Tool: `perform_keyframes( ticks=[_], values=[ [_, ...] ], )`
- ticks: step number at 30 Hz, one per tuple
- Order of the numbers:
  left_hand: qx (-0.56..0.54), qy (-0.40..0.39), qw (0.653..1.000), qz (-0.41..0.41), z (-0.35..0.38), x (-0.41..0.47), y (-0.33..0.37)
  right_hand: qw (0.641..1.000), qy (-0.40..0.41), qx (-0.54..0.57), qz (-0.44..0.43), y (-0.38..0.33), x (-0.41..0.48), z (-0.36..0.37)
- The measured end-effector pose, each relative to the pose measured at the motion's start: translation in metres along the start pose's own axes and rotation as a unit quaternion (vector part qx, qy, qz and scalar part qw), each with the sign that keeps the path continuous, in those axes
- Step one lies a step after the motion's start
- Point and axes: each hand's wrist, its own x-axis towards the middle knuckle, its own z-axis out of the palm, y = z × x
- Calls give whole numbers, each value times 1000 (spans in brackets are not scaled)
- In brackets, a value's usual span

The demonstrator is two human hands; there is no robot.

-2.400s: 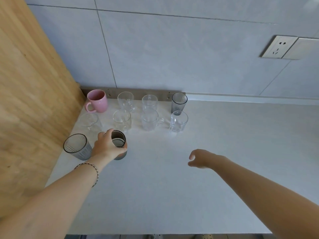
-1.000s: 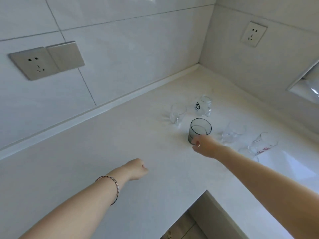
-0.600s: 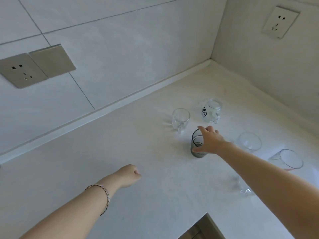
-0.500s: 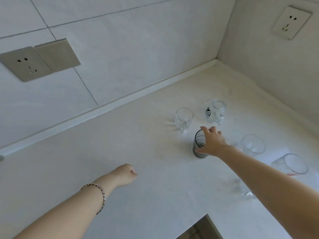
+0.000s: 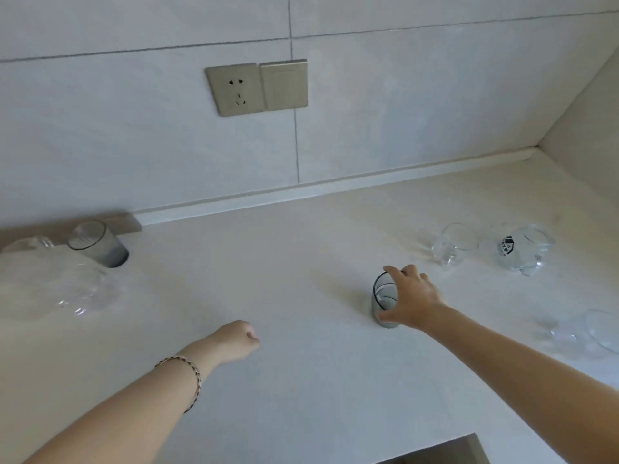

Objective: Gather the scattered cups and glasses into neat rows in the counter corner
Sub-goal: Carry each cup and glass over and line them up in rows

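A pale counter (image 5: 301,262) carries two grey tumblers (image 5: 383,301) (image 5: 100,244) and scattered clear glasses (image 5: 452,244).

Right hand (image 5: 410,304): wrapped around a dark-rimmed grey glass (image 5: 383,301) standing on the table (image 5: 301,380).
Left hand (image 5: 234,339): loosely curled into a fist above the table, holding nothing; braided bracelet (image 5: 192,375) on the wrist.
Far right: clear glass (image 5: 452,244) beside a printed clear mug (image 5: 517,249).
Far left: a grey tumbler (image 5: 98,244) by the wall.
Wall: socket plate (image 5: 256,87).
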Motion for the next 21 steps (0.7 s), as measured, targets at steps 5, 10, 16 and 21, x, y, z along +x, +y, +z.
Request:
perform_keyframes(
  ticks=[5, 10, 16, 21],
  values=[
    [-52, 30, 998, -32, -21, -29, -105, 995, -21, -8, -99, -132, -12, 22],
    [-58, 48, 996, -53, -47, -61, -223, 986, -24, -10, -162, -265, -33, 53],
    [-69, 50, 994, -70, -77, -96, -336, 979, -45, -9, -199, -404, -57, 90],
    [-71, 48, 995, -59, -91, -118, -395, 972, -55, -36, -226, -496, -67, 118]
  ],
)
